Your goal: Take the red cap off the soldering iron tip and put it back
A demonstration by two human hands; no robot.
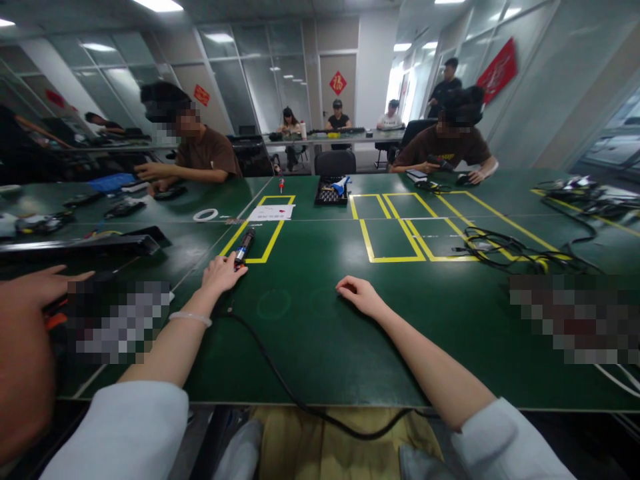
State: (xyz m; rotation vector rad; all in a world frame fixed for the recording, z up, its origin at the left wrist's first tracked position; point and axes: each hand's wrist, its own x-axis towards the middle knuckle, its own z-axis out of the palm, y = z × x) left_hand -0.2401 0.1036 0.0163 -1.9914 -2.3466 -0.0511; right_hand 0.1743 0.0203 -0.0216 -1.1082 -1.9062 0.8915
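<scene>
My left hand reaches over the green table and has its fingers closed around the near end of a black cylindrical tool. The tool has a blue-and-silver band, with some orange showing by my fingers; its exact kind is unclear. It lies in the near left yellow-taped rectangle. My right hand rests on the bare tabletop, fingers curled in loosely, and nothing shows in it. Just beyond the tool lies a white printed sheet.
A black cable runs from near my left wrist over the table edge. Another person's arm reaches in at left. Tangled cables lie right. A black tray, a tape roll and a red-handled screwdriver sit farther back. Two people work opposite.
</scene>
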